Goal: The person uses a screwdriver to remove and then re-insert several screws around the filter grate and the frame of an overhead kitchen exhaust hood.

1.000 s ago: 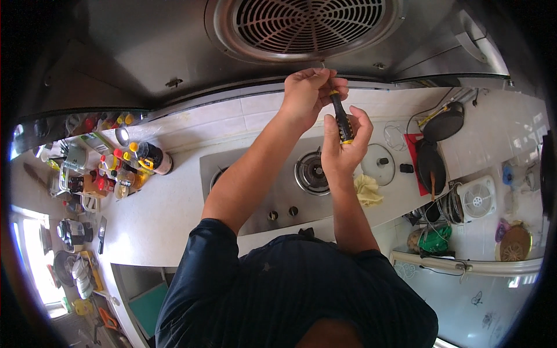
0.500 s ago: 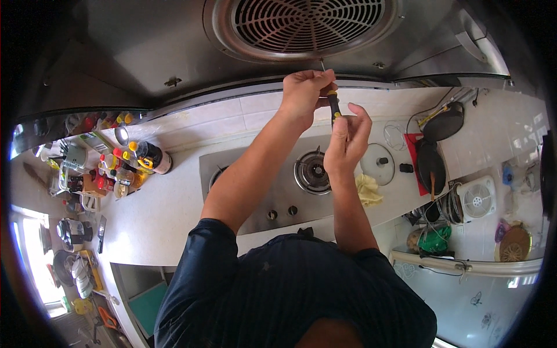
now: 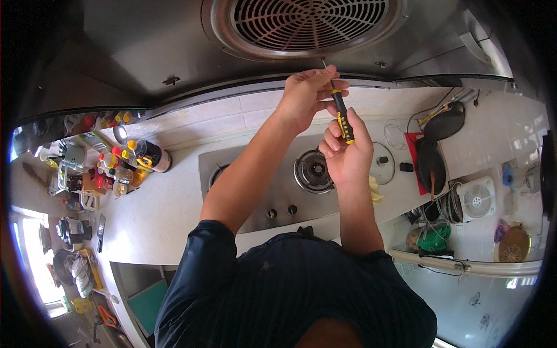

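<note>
- Head view, both hands: a person in a dark shirt (image 3: 278,278) works with arms raised beneath a metal hood (image 3: 133,52).
- Screwdriver (image 3: 342,119): black and yellow, held between the two hands, above the stove (image 3: 249,214) and just below the round grille (image 3: 307,23).
- Long axis: oblique, rising away from the person and leaning slightly left; the tip points up at the hood near the grille's front edge, the butt down toward the person and a little right. Whether the tip touches metal, I cannot tell from here.
- Left hand (image 3: 303,97): thumb and forefinger pinch the slim shaft near its upper end; other fingers extend behind it, to the right.
- Right hand (image 3: 351,152): thumb laid along the handle, fingers curled in at its left side, the butt end showing between them.
- Beneath the hands: a burner (image 3: 314,168); to its right, a glass lid (image 3: 383,165) and a yellow cloth (image 3: 376,190), partly hidden by the right hand and forearm.
- Farther right: a dark pan (image 3: 431,159) beside a red board (image 3: 413,149).
</note>
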`<state>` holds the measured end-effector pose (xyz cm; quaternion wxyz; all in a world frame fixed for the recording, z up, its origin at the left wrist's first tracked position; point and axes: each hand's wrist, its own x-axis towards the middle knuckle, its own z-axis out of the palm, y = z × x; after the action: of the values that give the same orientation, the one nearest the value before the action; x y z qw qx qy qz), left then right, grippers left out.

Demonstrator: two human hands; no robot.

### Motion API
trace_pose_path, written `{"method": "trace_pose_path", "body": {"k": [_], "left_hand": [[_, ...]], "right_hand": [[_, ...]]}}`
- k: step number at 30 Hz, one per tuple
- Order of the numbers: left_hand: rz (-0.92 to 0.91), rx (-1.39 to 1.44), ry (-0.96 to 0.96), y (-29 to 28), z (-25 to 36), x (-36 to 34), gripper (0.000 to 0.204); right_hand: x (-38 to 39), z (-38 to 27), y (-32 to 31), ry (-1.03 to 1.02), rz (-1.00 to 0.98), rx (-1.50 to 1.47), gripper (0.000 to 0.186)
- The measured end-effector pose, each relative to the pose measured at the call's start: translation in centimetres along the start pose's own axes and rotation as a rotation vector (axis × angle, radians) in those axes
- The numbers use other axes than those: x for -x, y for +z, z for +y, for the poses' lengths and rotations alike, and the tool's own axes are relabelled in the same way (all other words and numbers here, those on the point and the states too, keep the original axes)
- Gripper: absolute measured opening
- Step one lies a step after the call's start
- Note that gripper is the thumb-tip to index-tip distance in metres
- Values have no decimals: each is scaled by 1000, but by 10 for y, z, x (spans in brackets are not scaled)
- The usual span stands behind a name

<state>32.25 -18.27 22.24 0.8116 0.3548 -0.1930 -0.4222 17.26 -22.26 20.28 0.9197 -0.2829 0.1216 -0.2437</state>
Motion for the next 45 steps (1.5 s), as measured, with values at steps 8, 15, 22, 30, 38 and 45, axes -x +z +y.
{"method": "trace_pose_path", "body": {"k": [8,15,22,30,38,45], "left_hand": [[99,-174,109,-4,-16,-10,15],[3,-76,-18,0,-2,1,29],[307,-326,184,5,-32,59,41],[112,-254,-66,28,-52,106,39],[80,181,-121,31,-62,100,34],[27,217,-137,42,-64,96,33]], "right_hand": [[3,-1,0,-249,143,375,35],[-10,-19,-17,0,17,151,34],[-14,-28,-8,-121,54,425,28],[-24,-36,0,-173,17,699,27],[-60,-61,-10,320,-238,437,43],[-92,-68,-19,391,-328,470,38]]}}
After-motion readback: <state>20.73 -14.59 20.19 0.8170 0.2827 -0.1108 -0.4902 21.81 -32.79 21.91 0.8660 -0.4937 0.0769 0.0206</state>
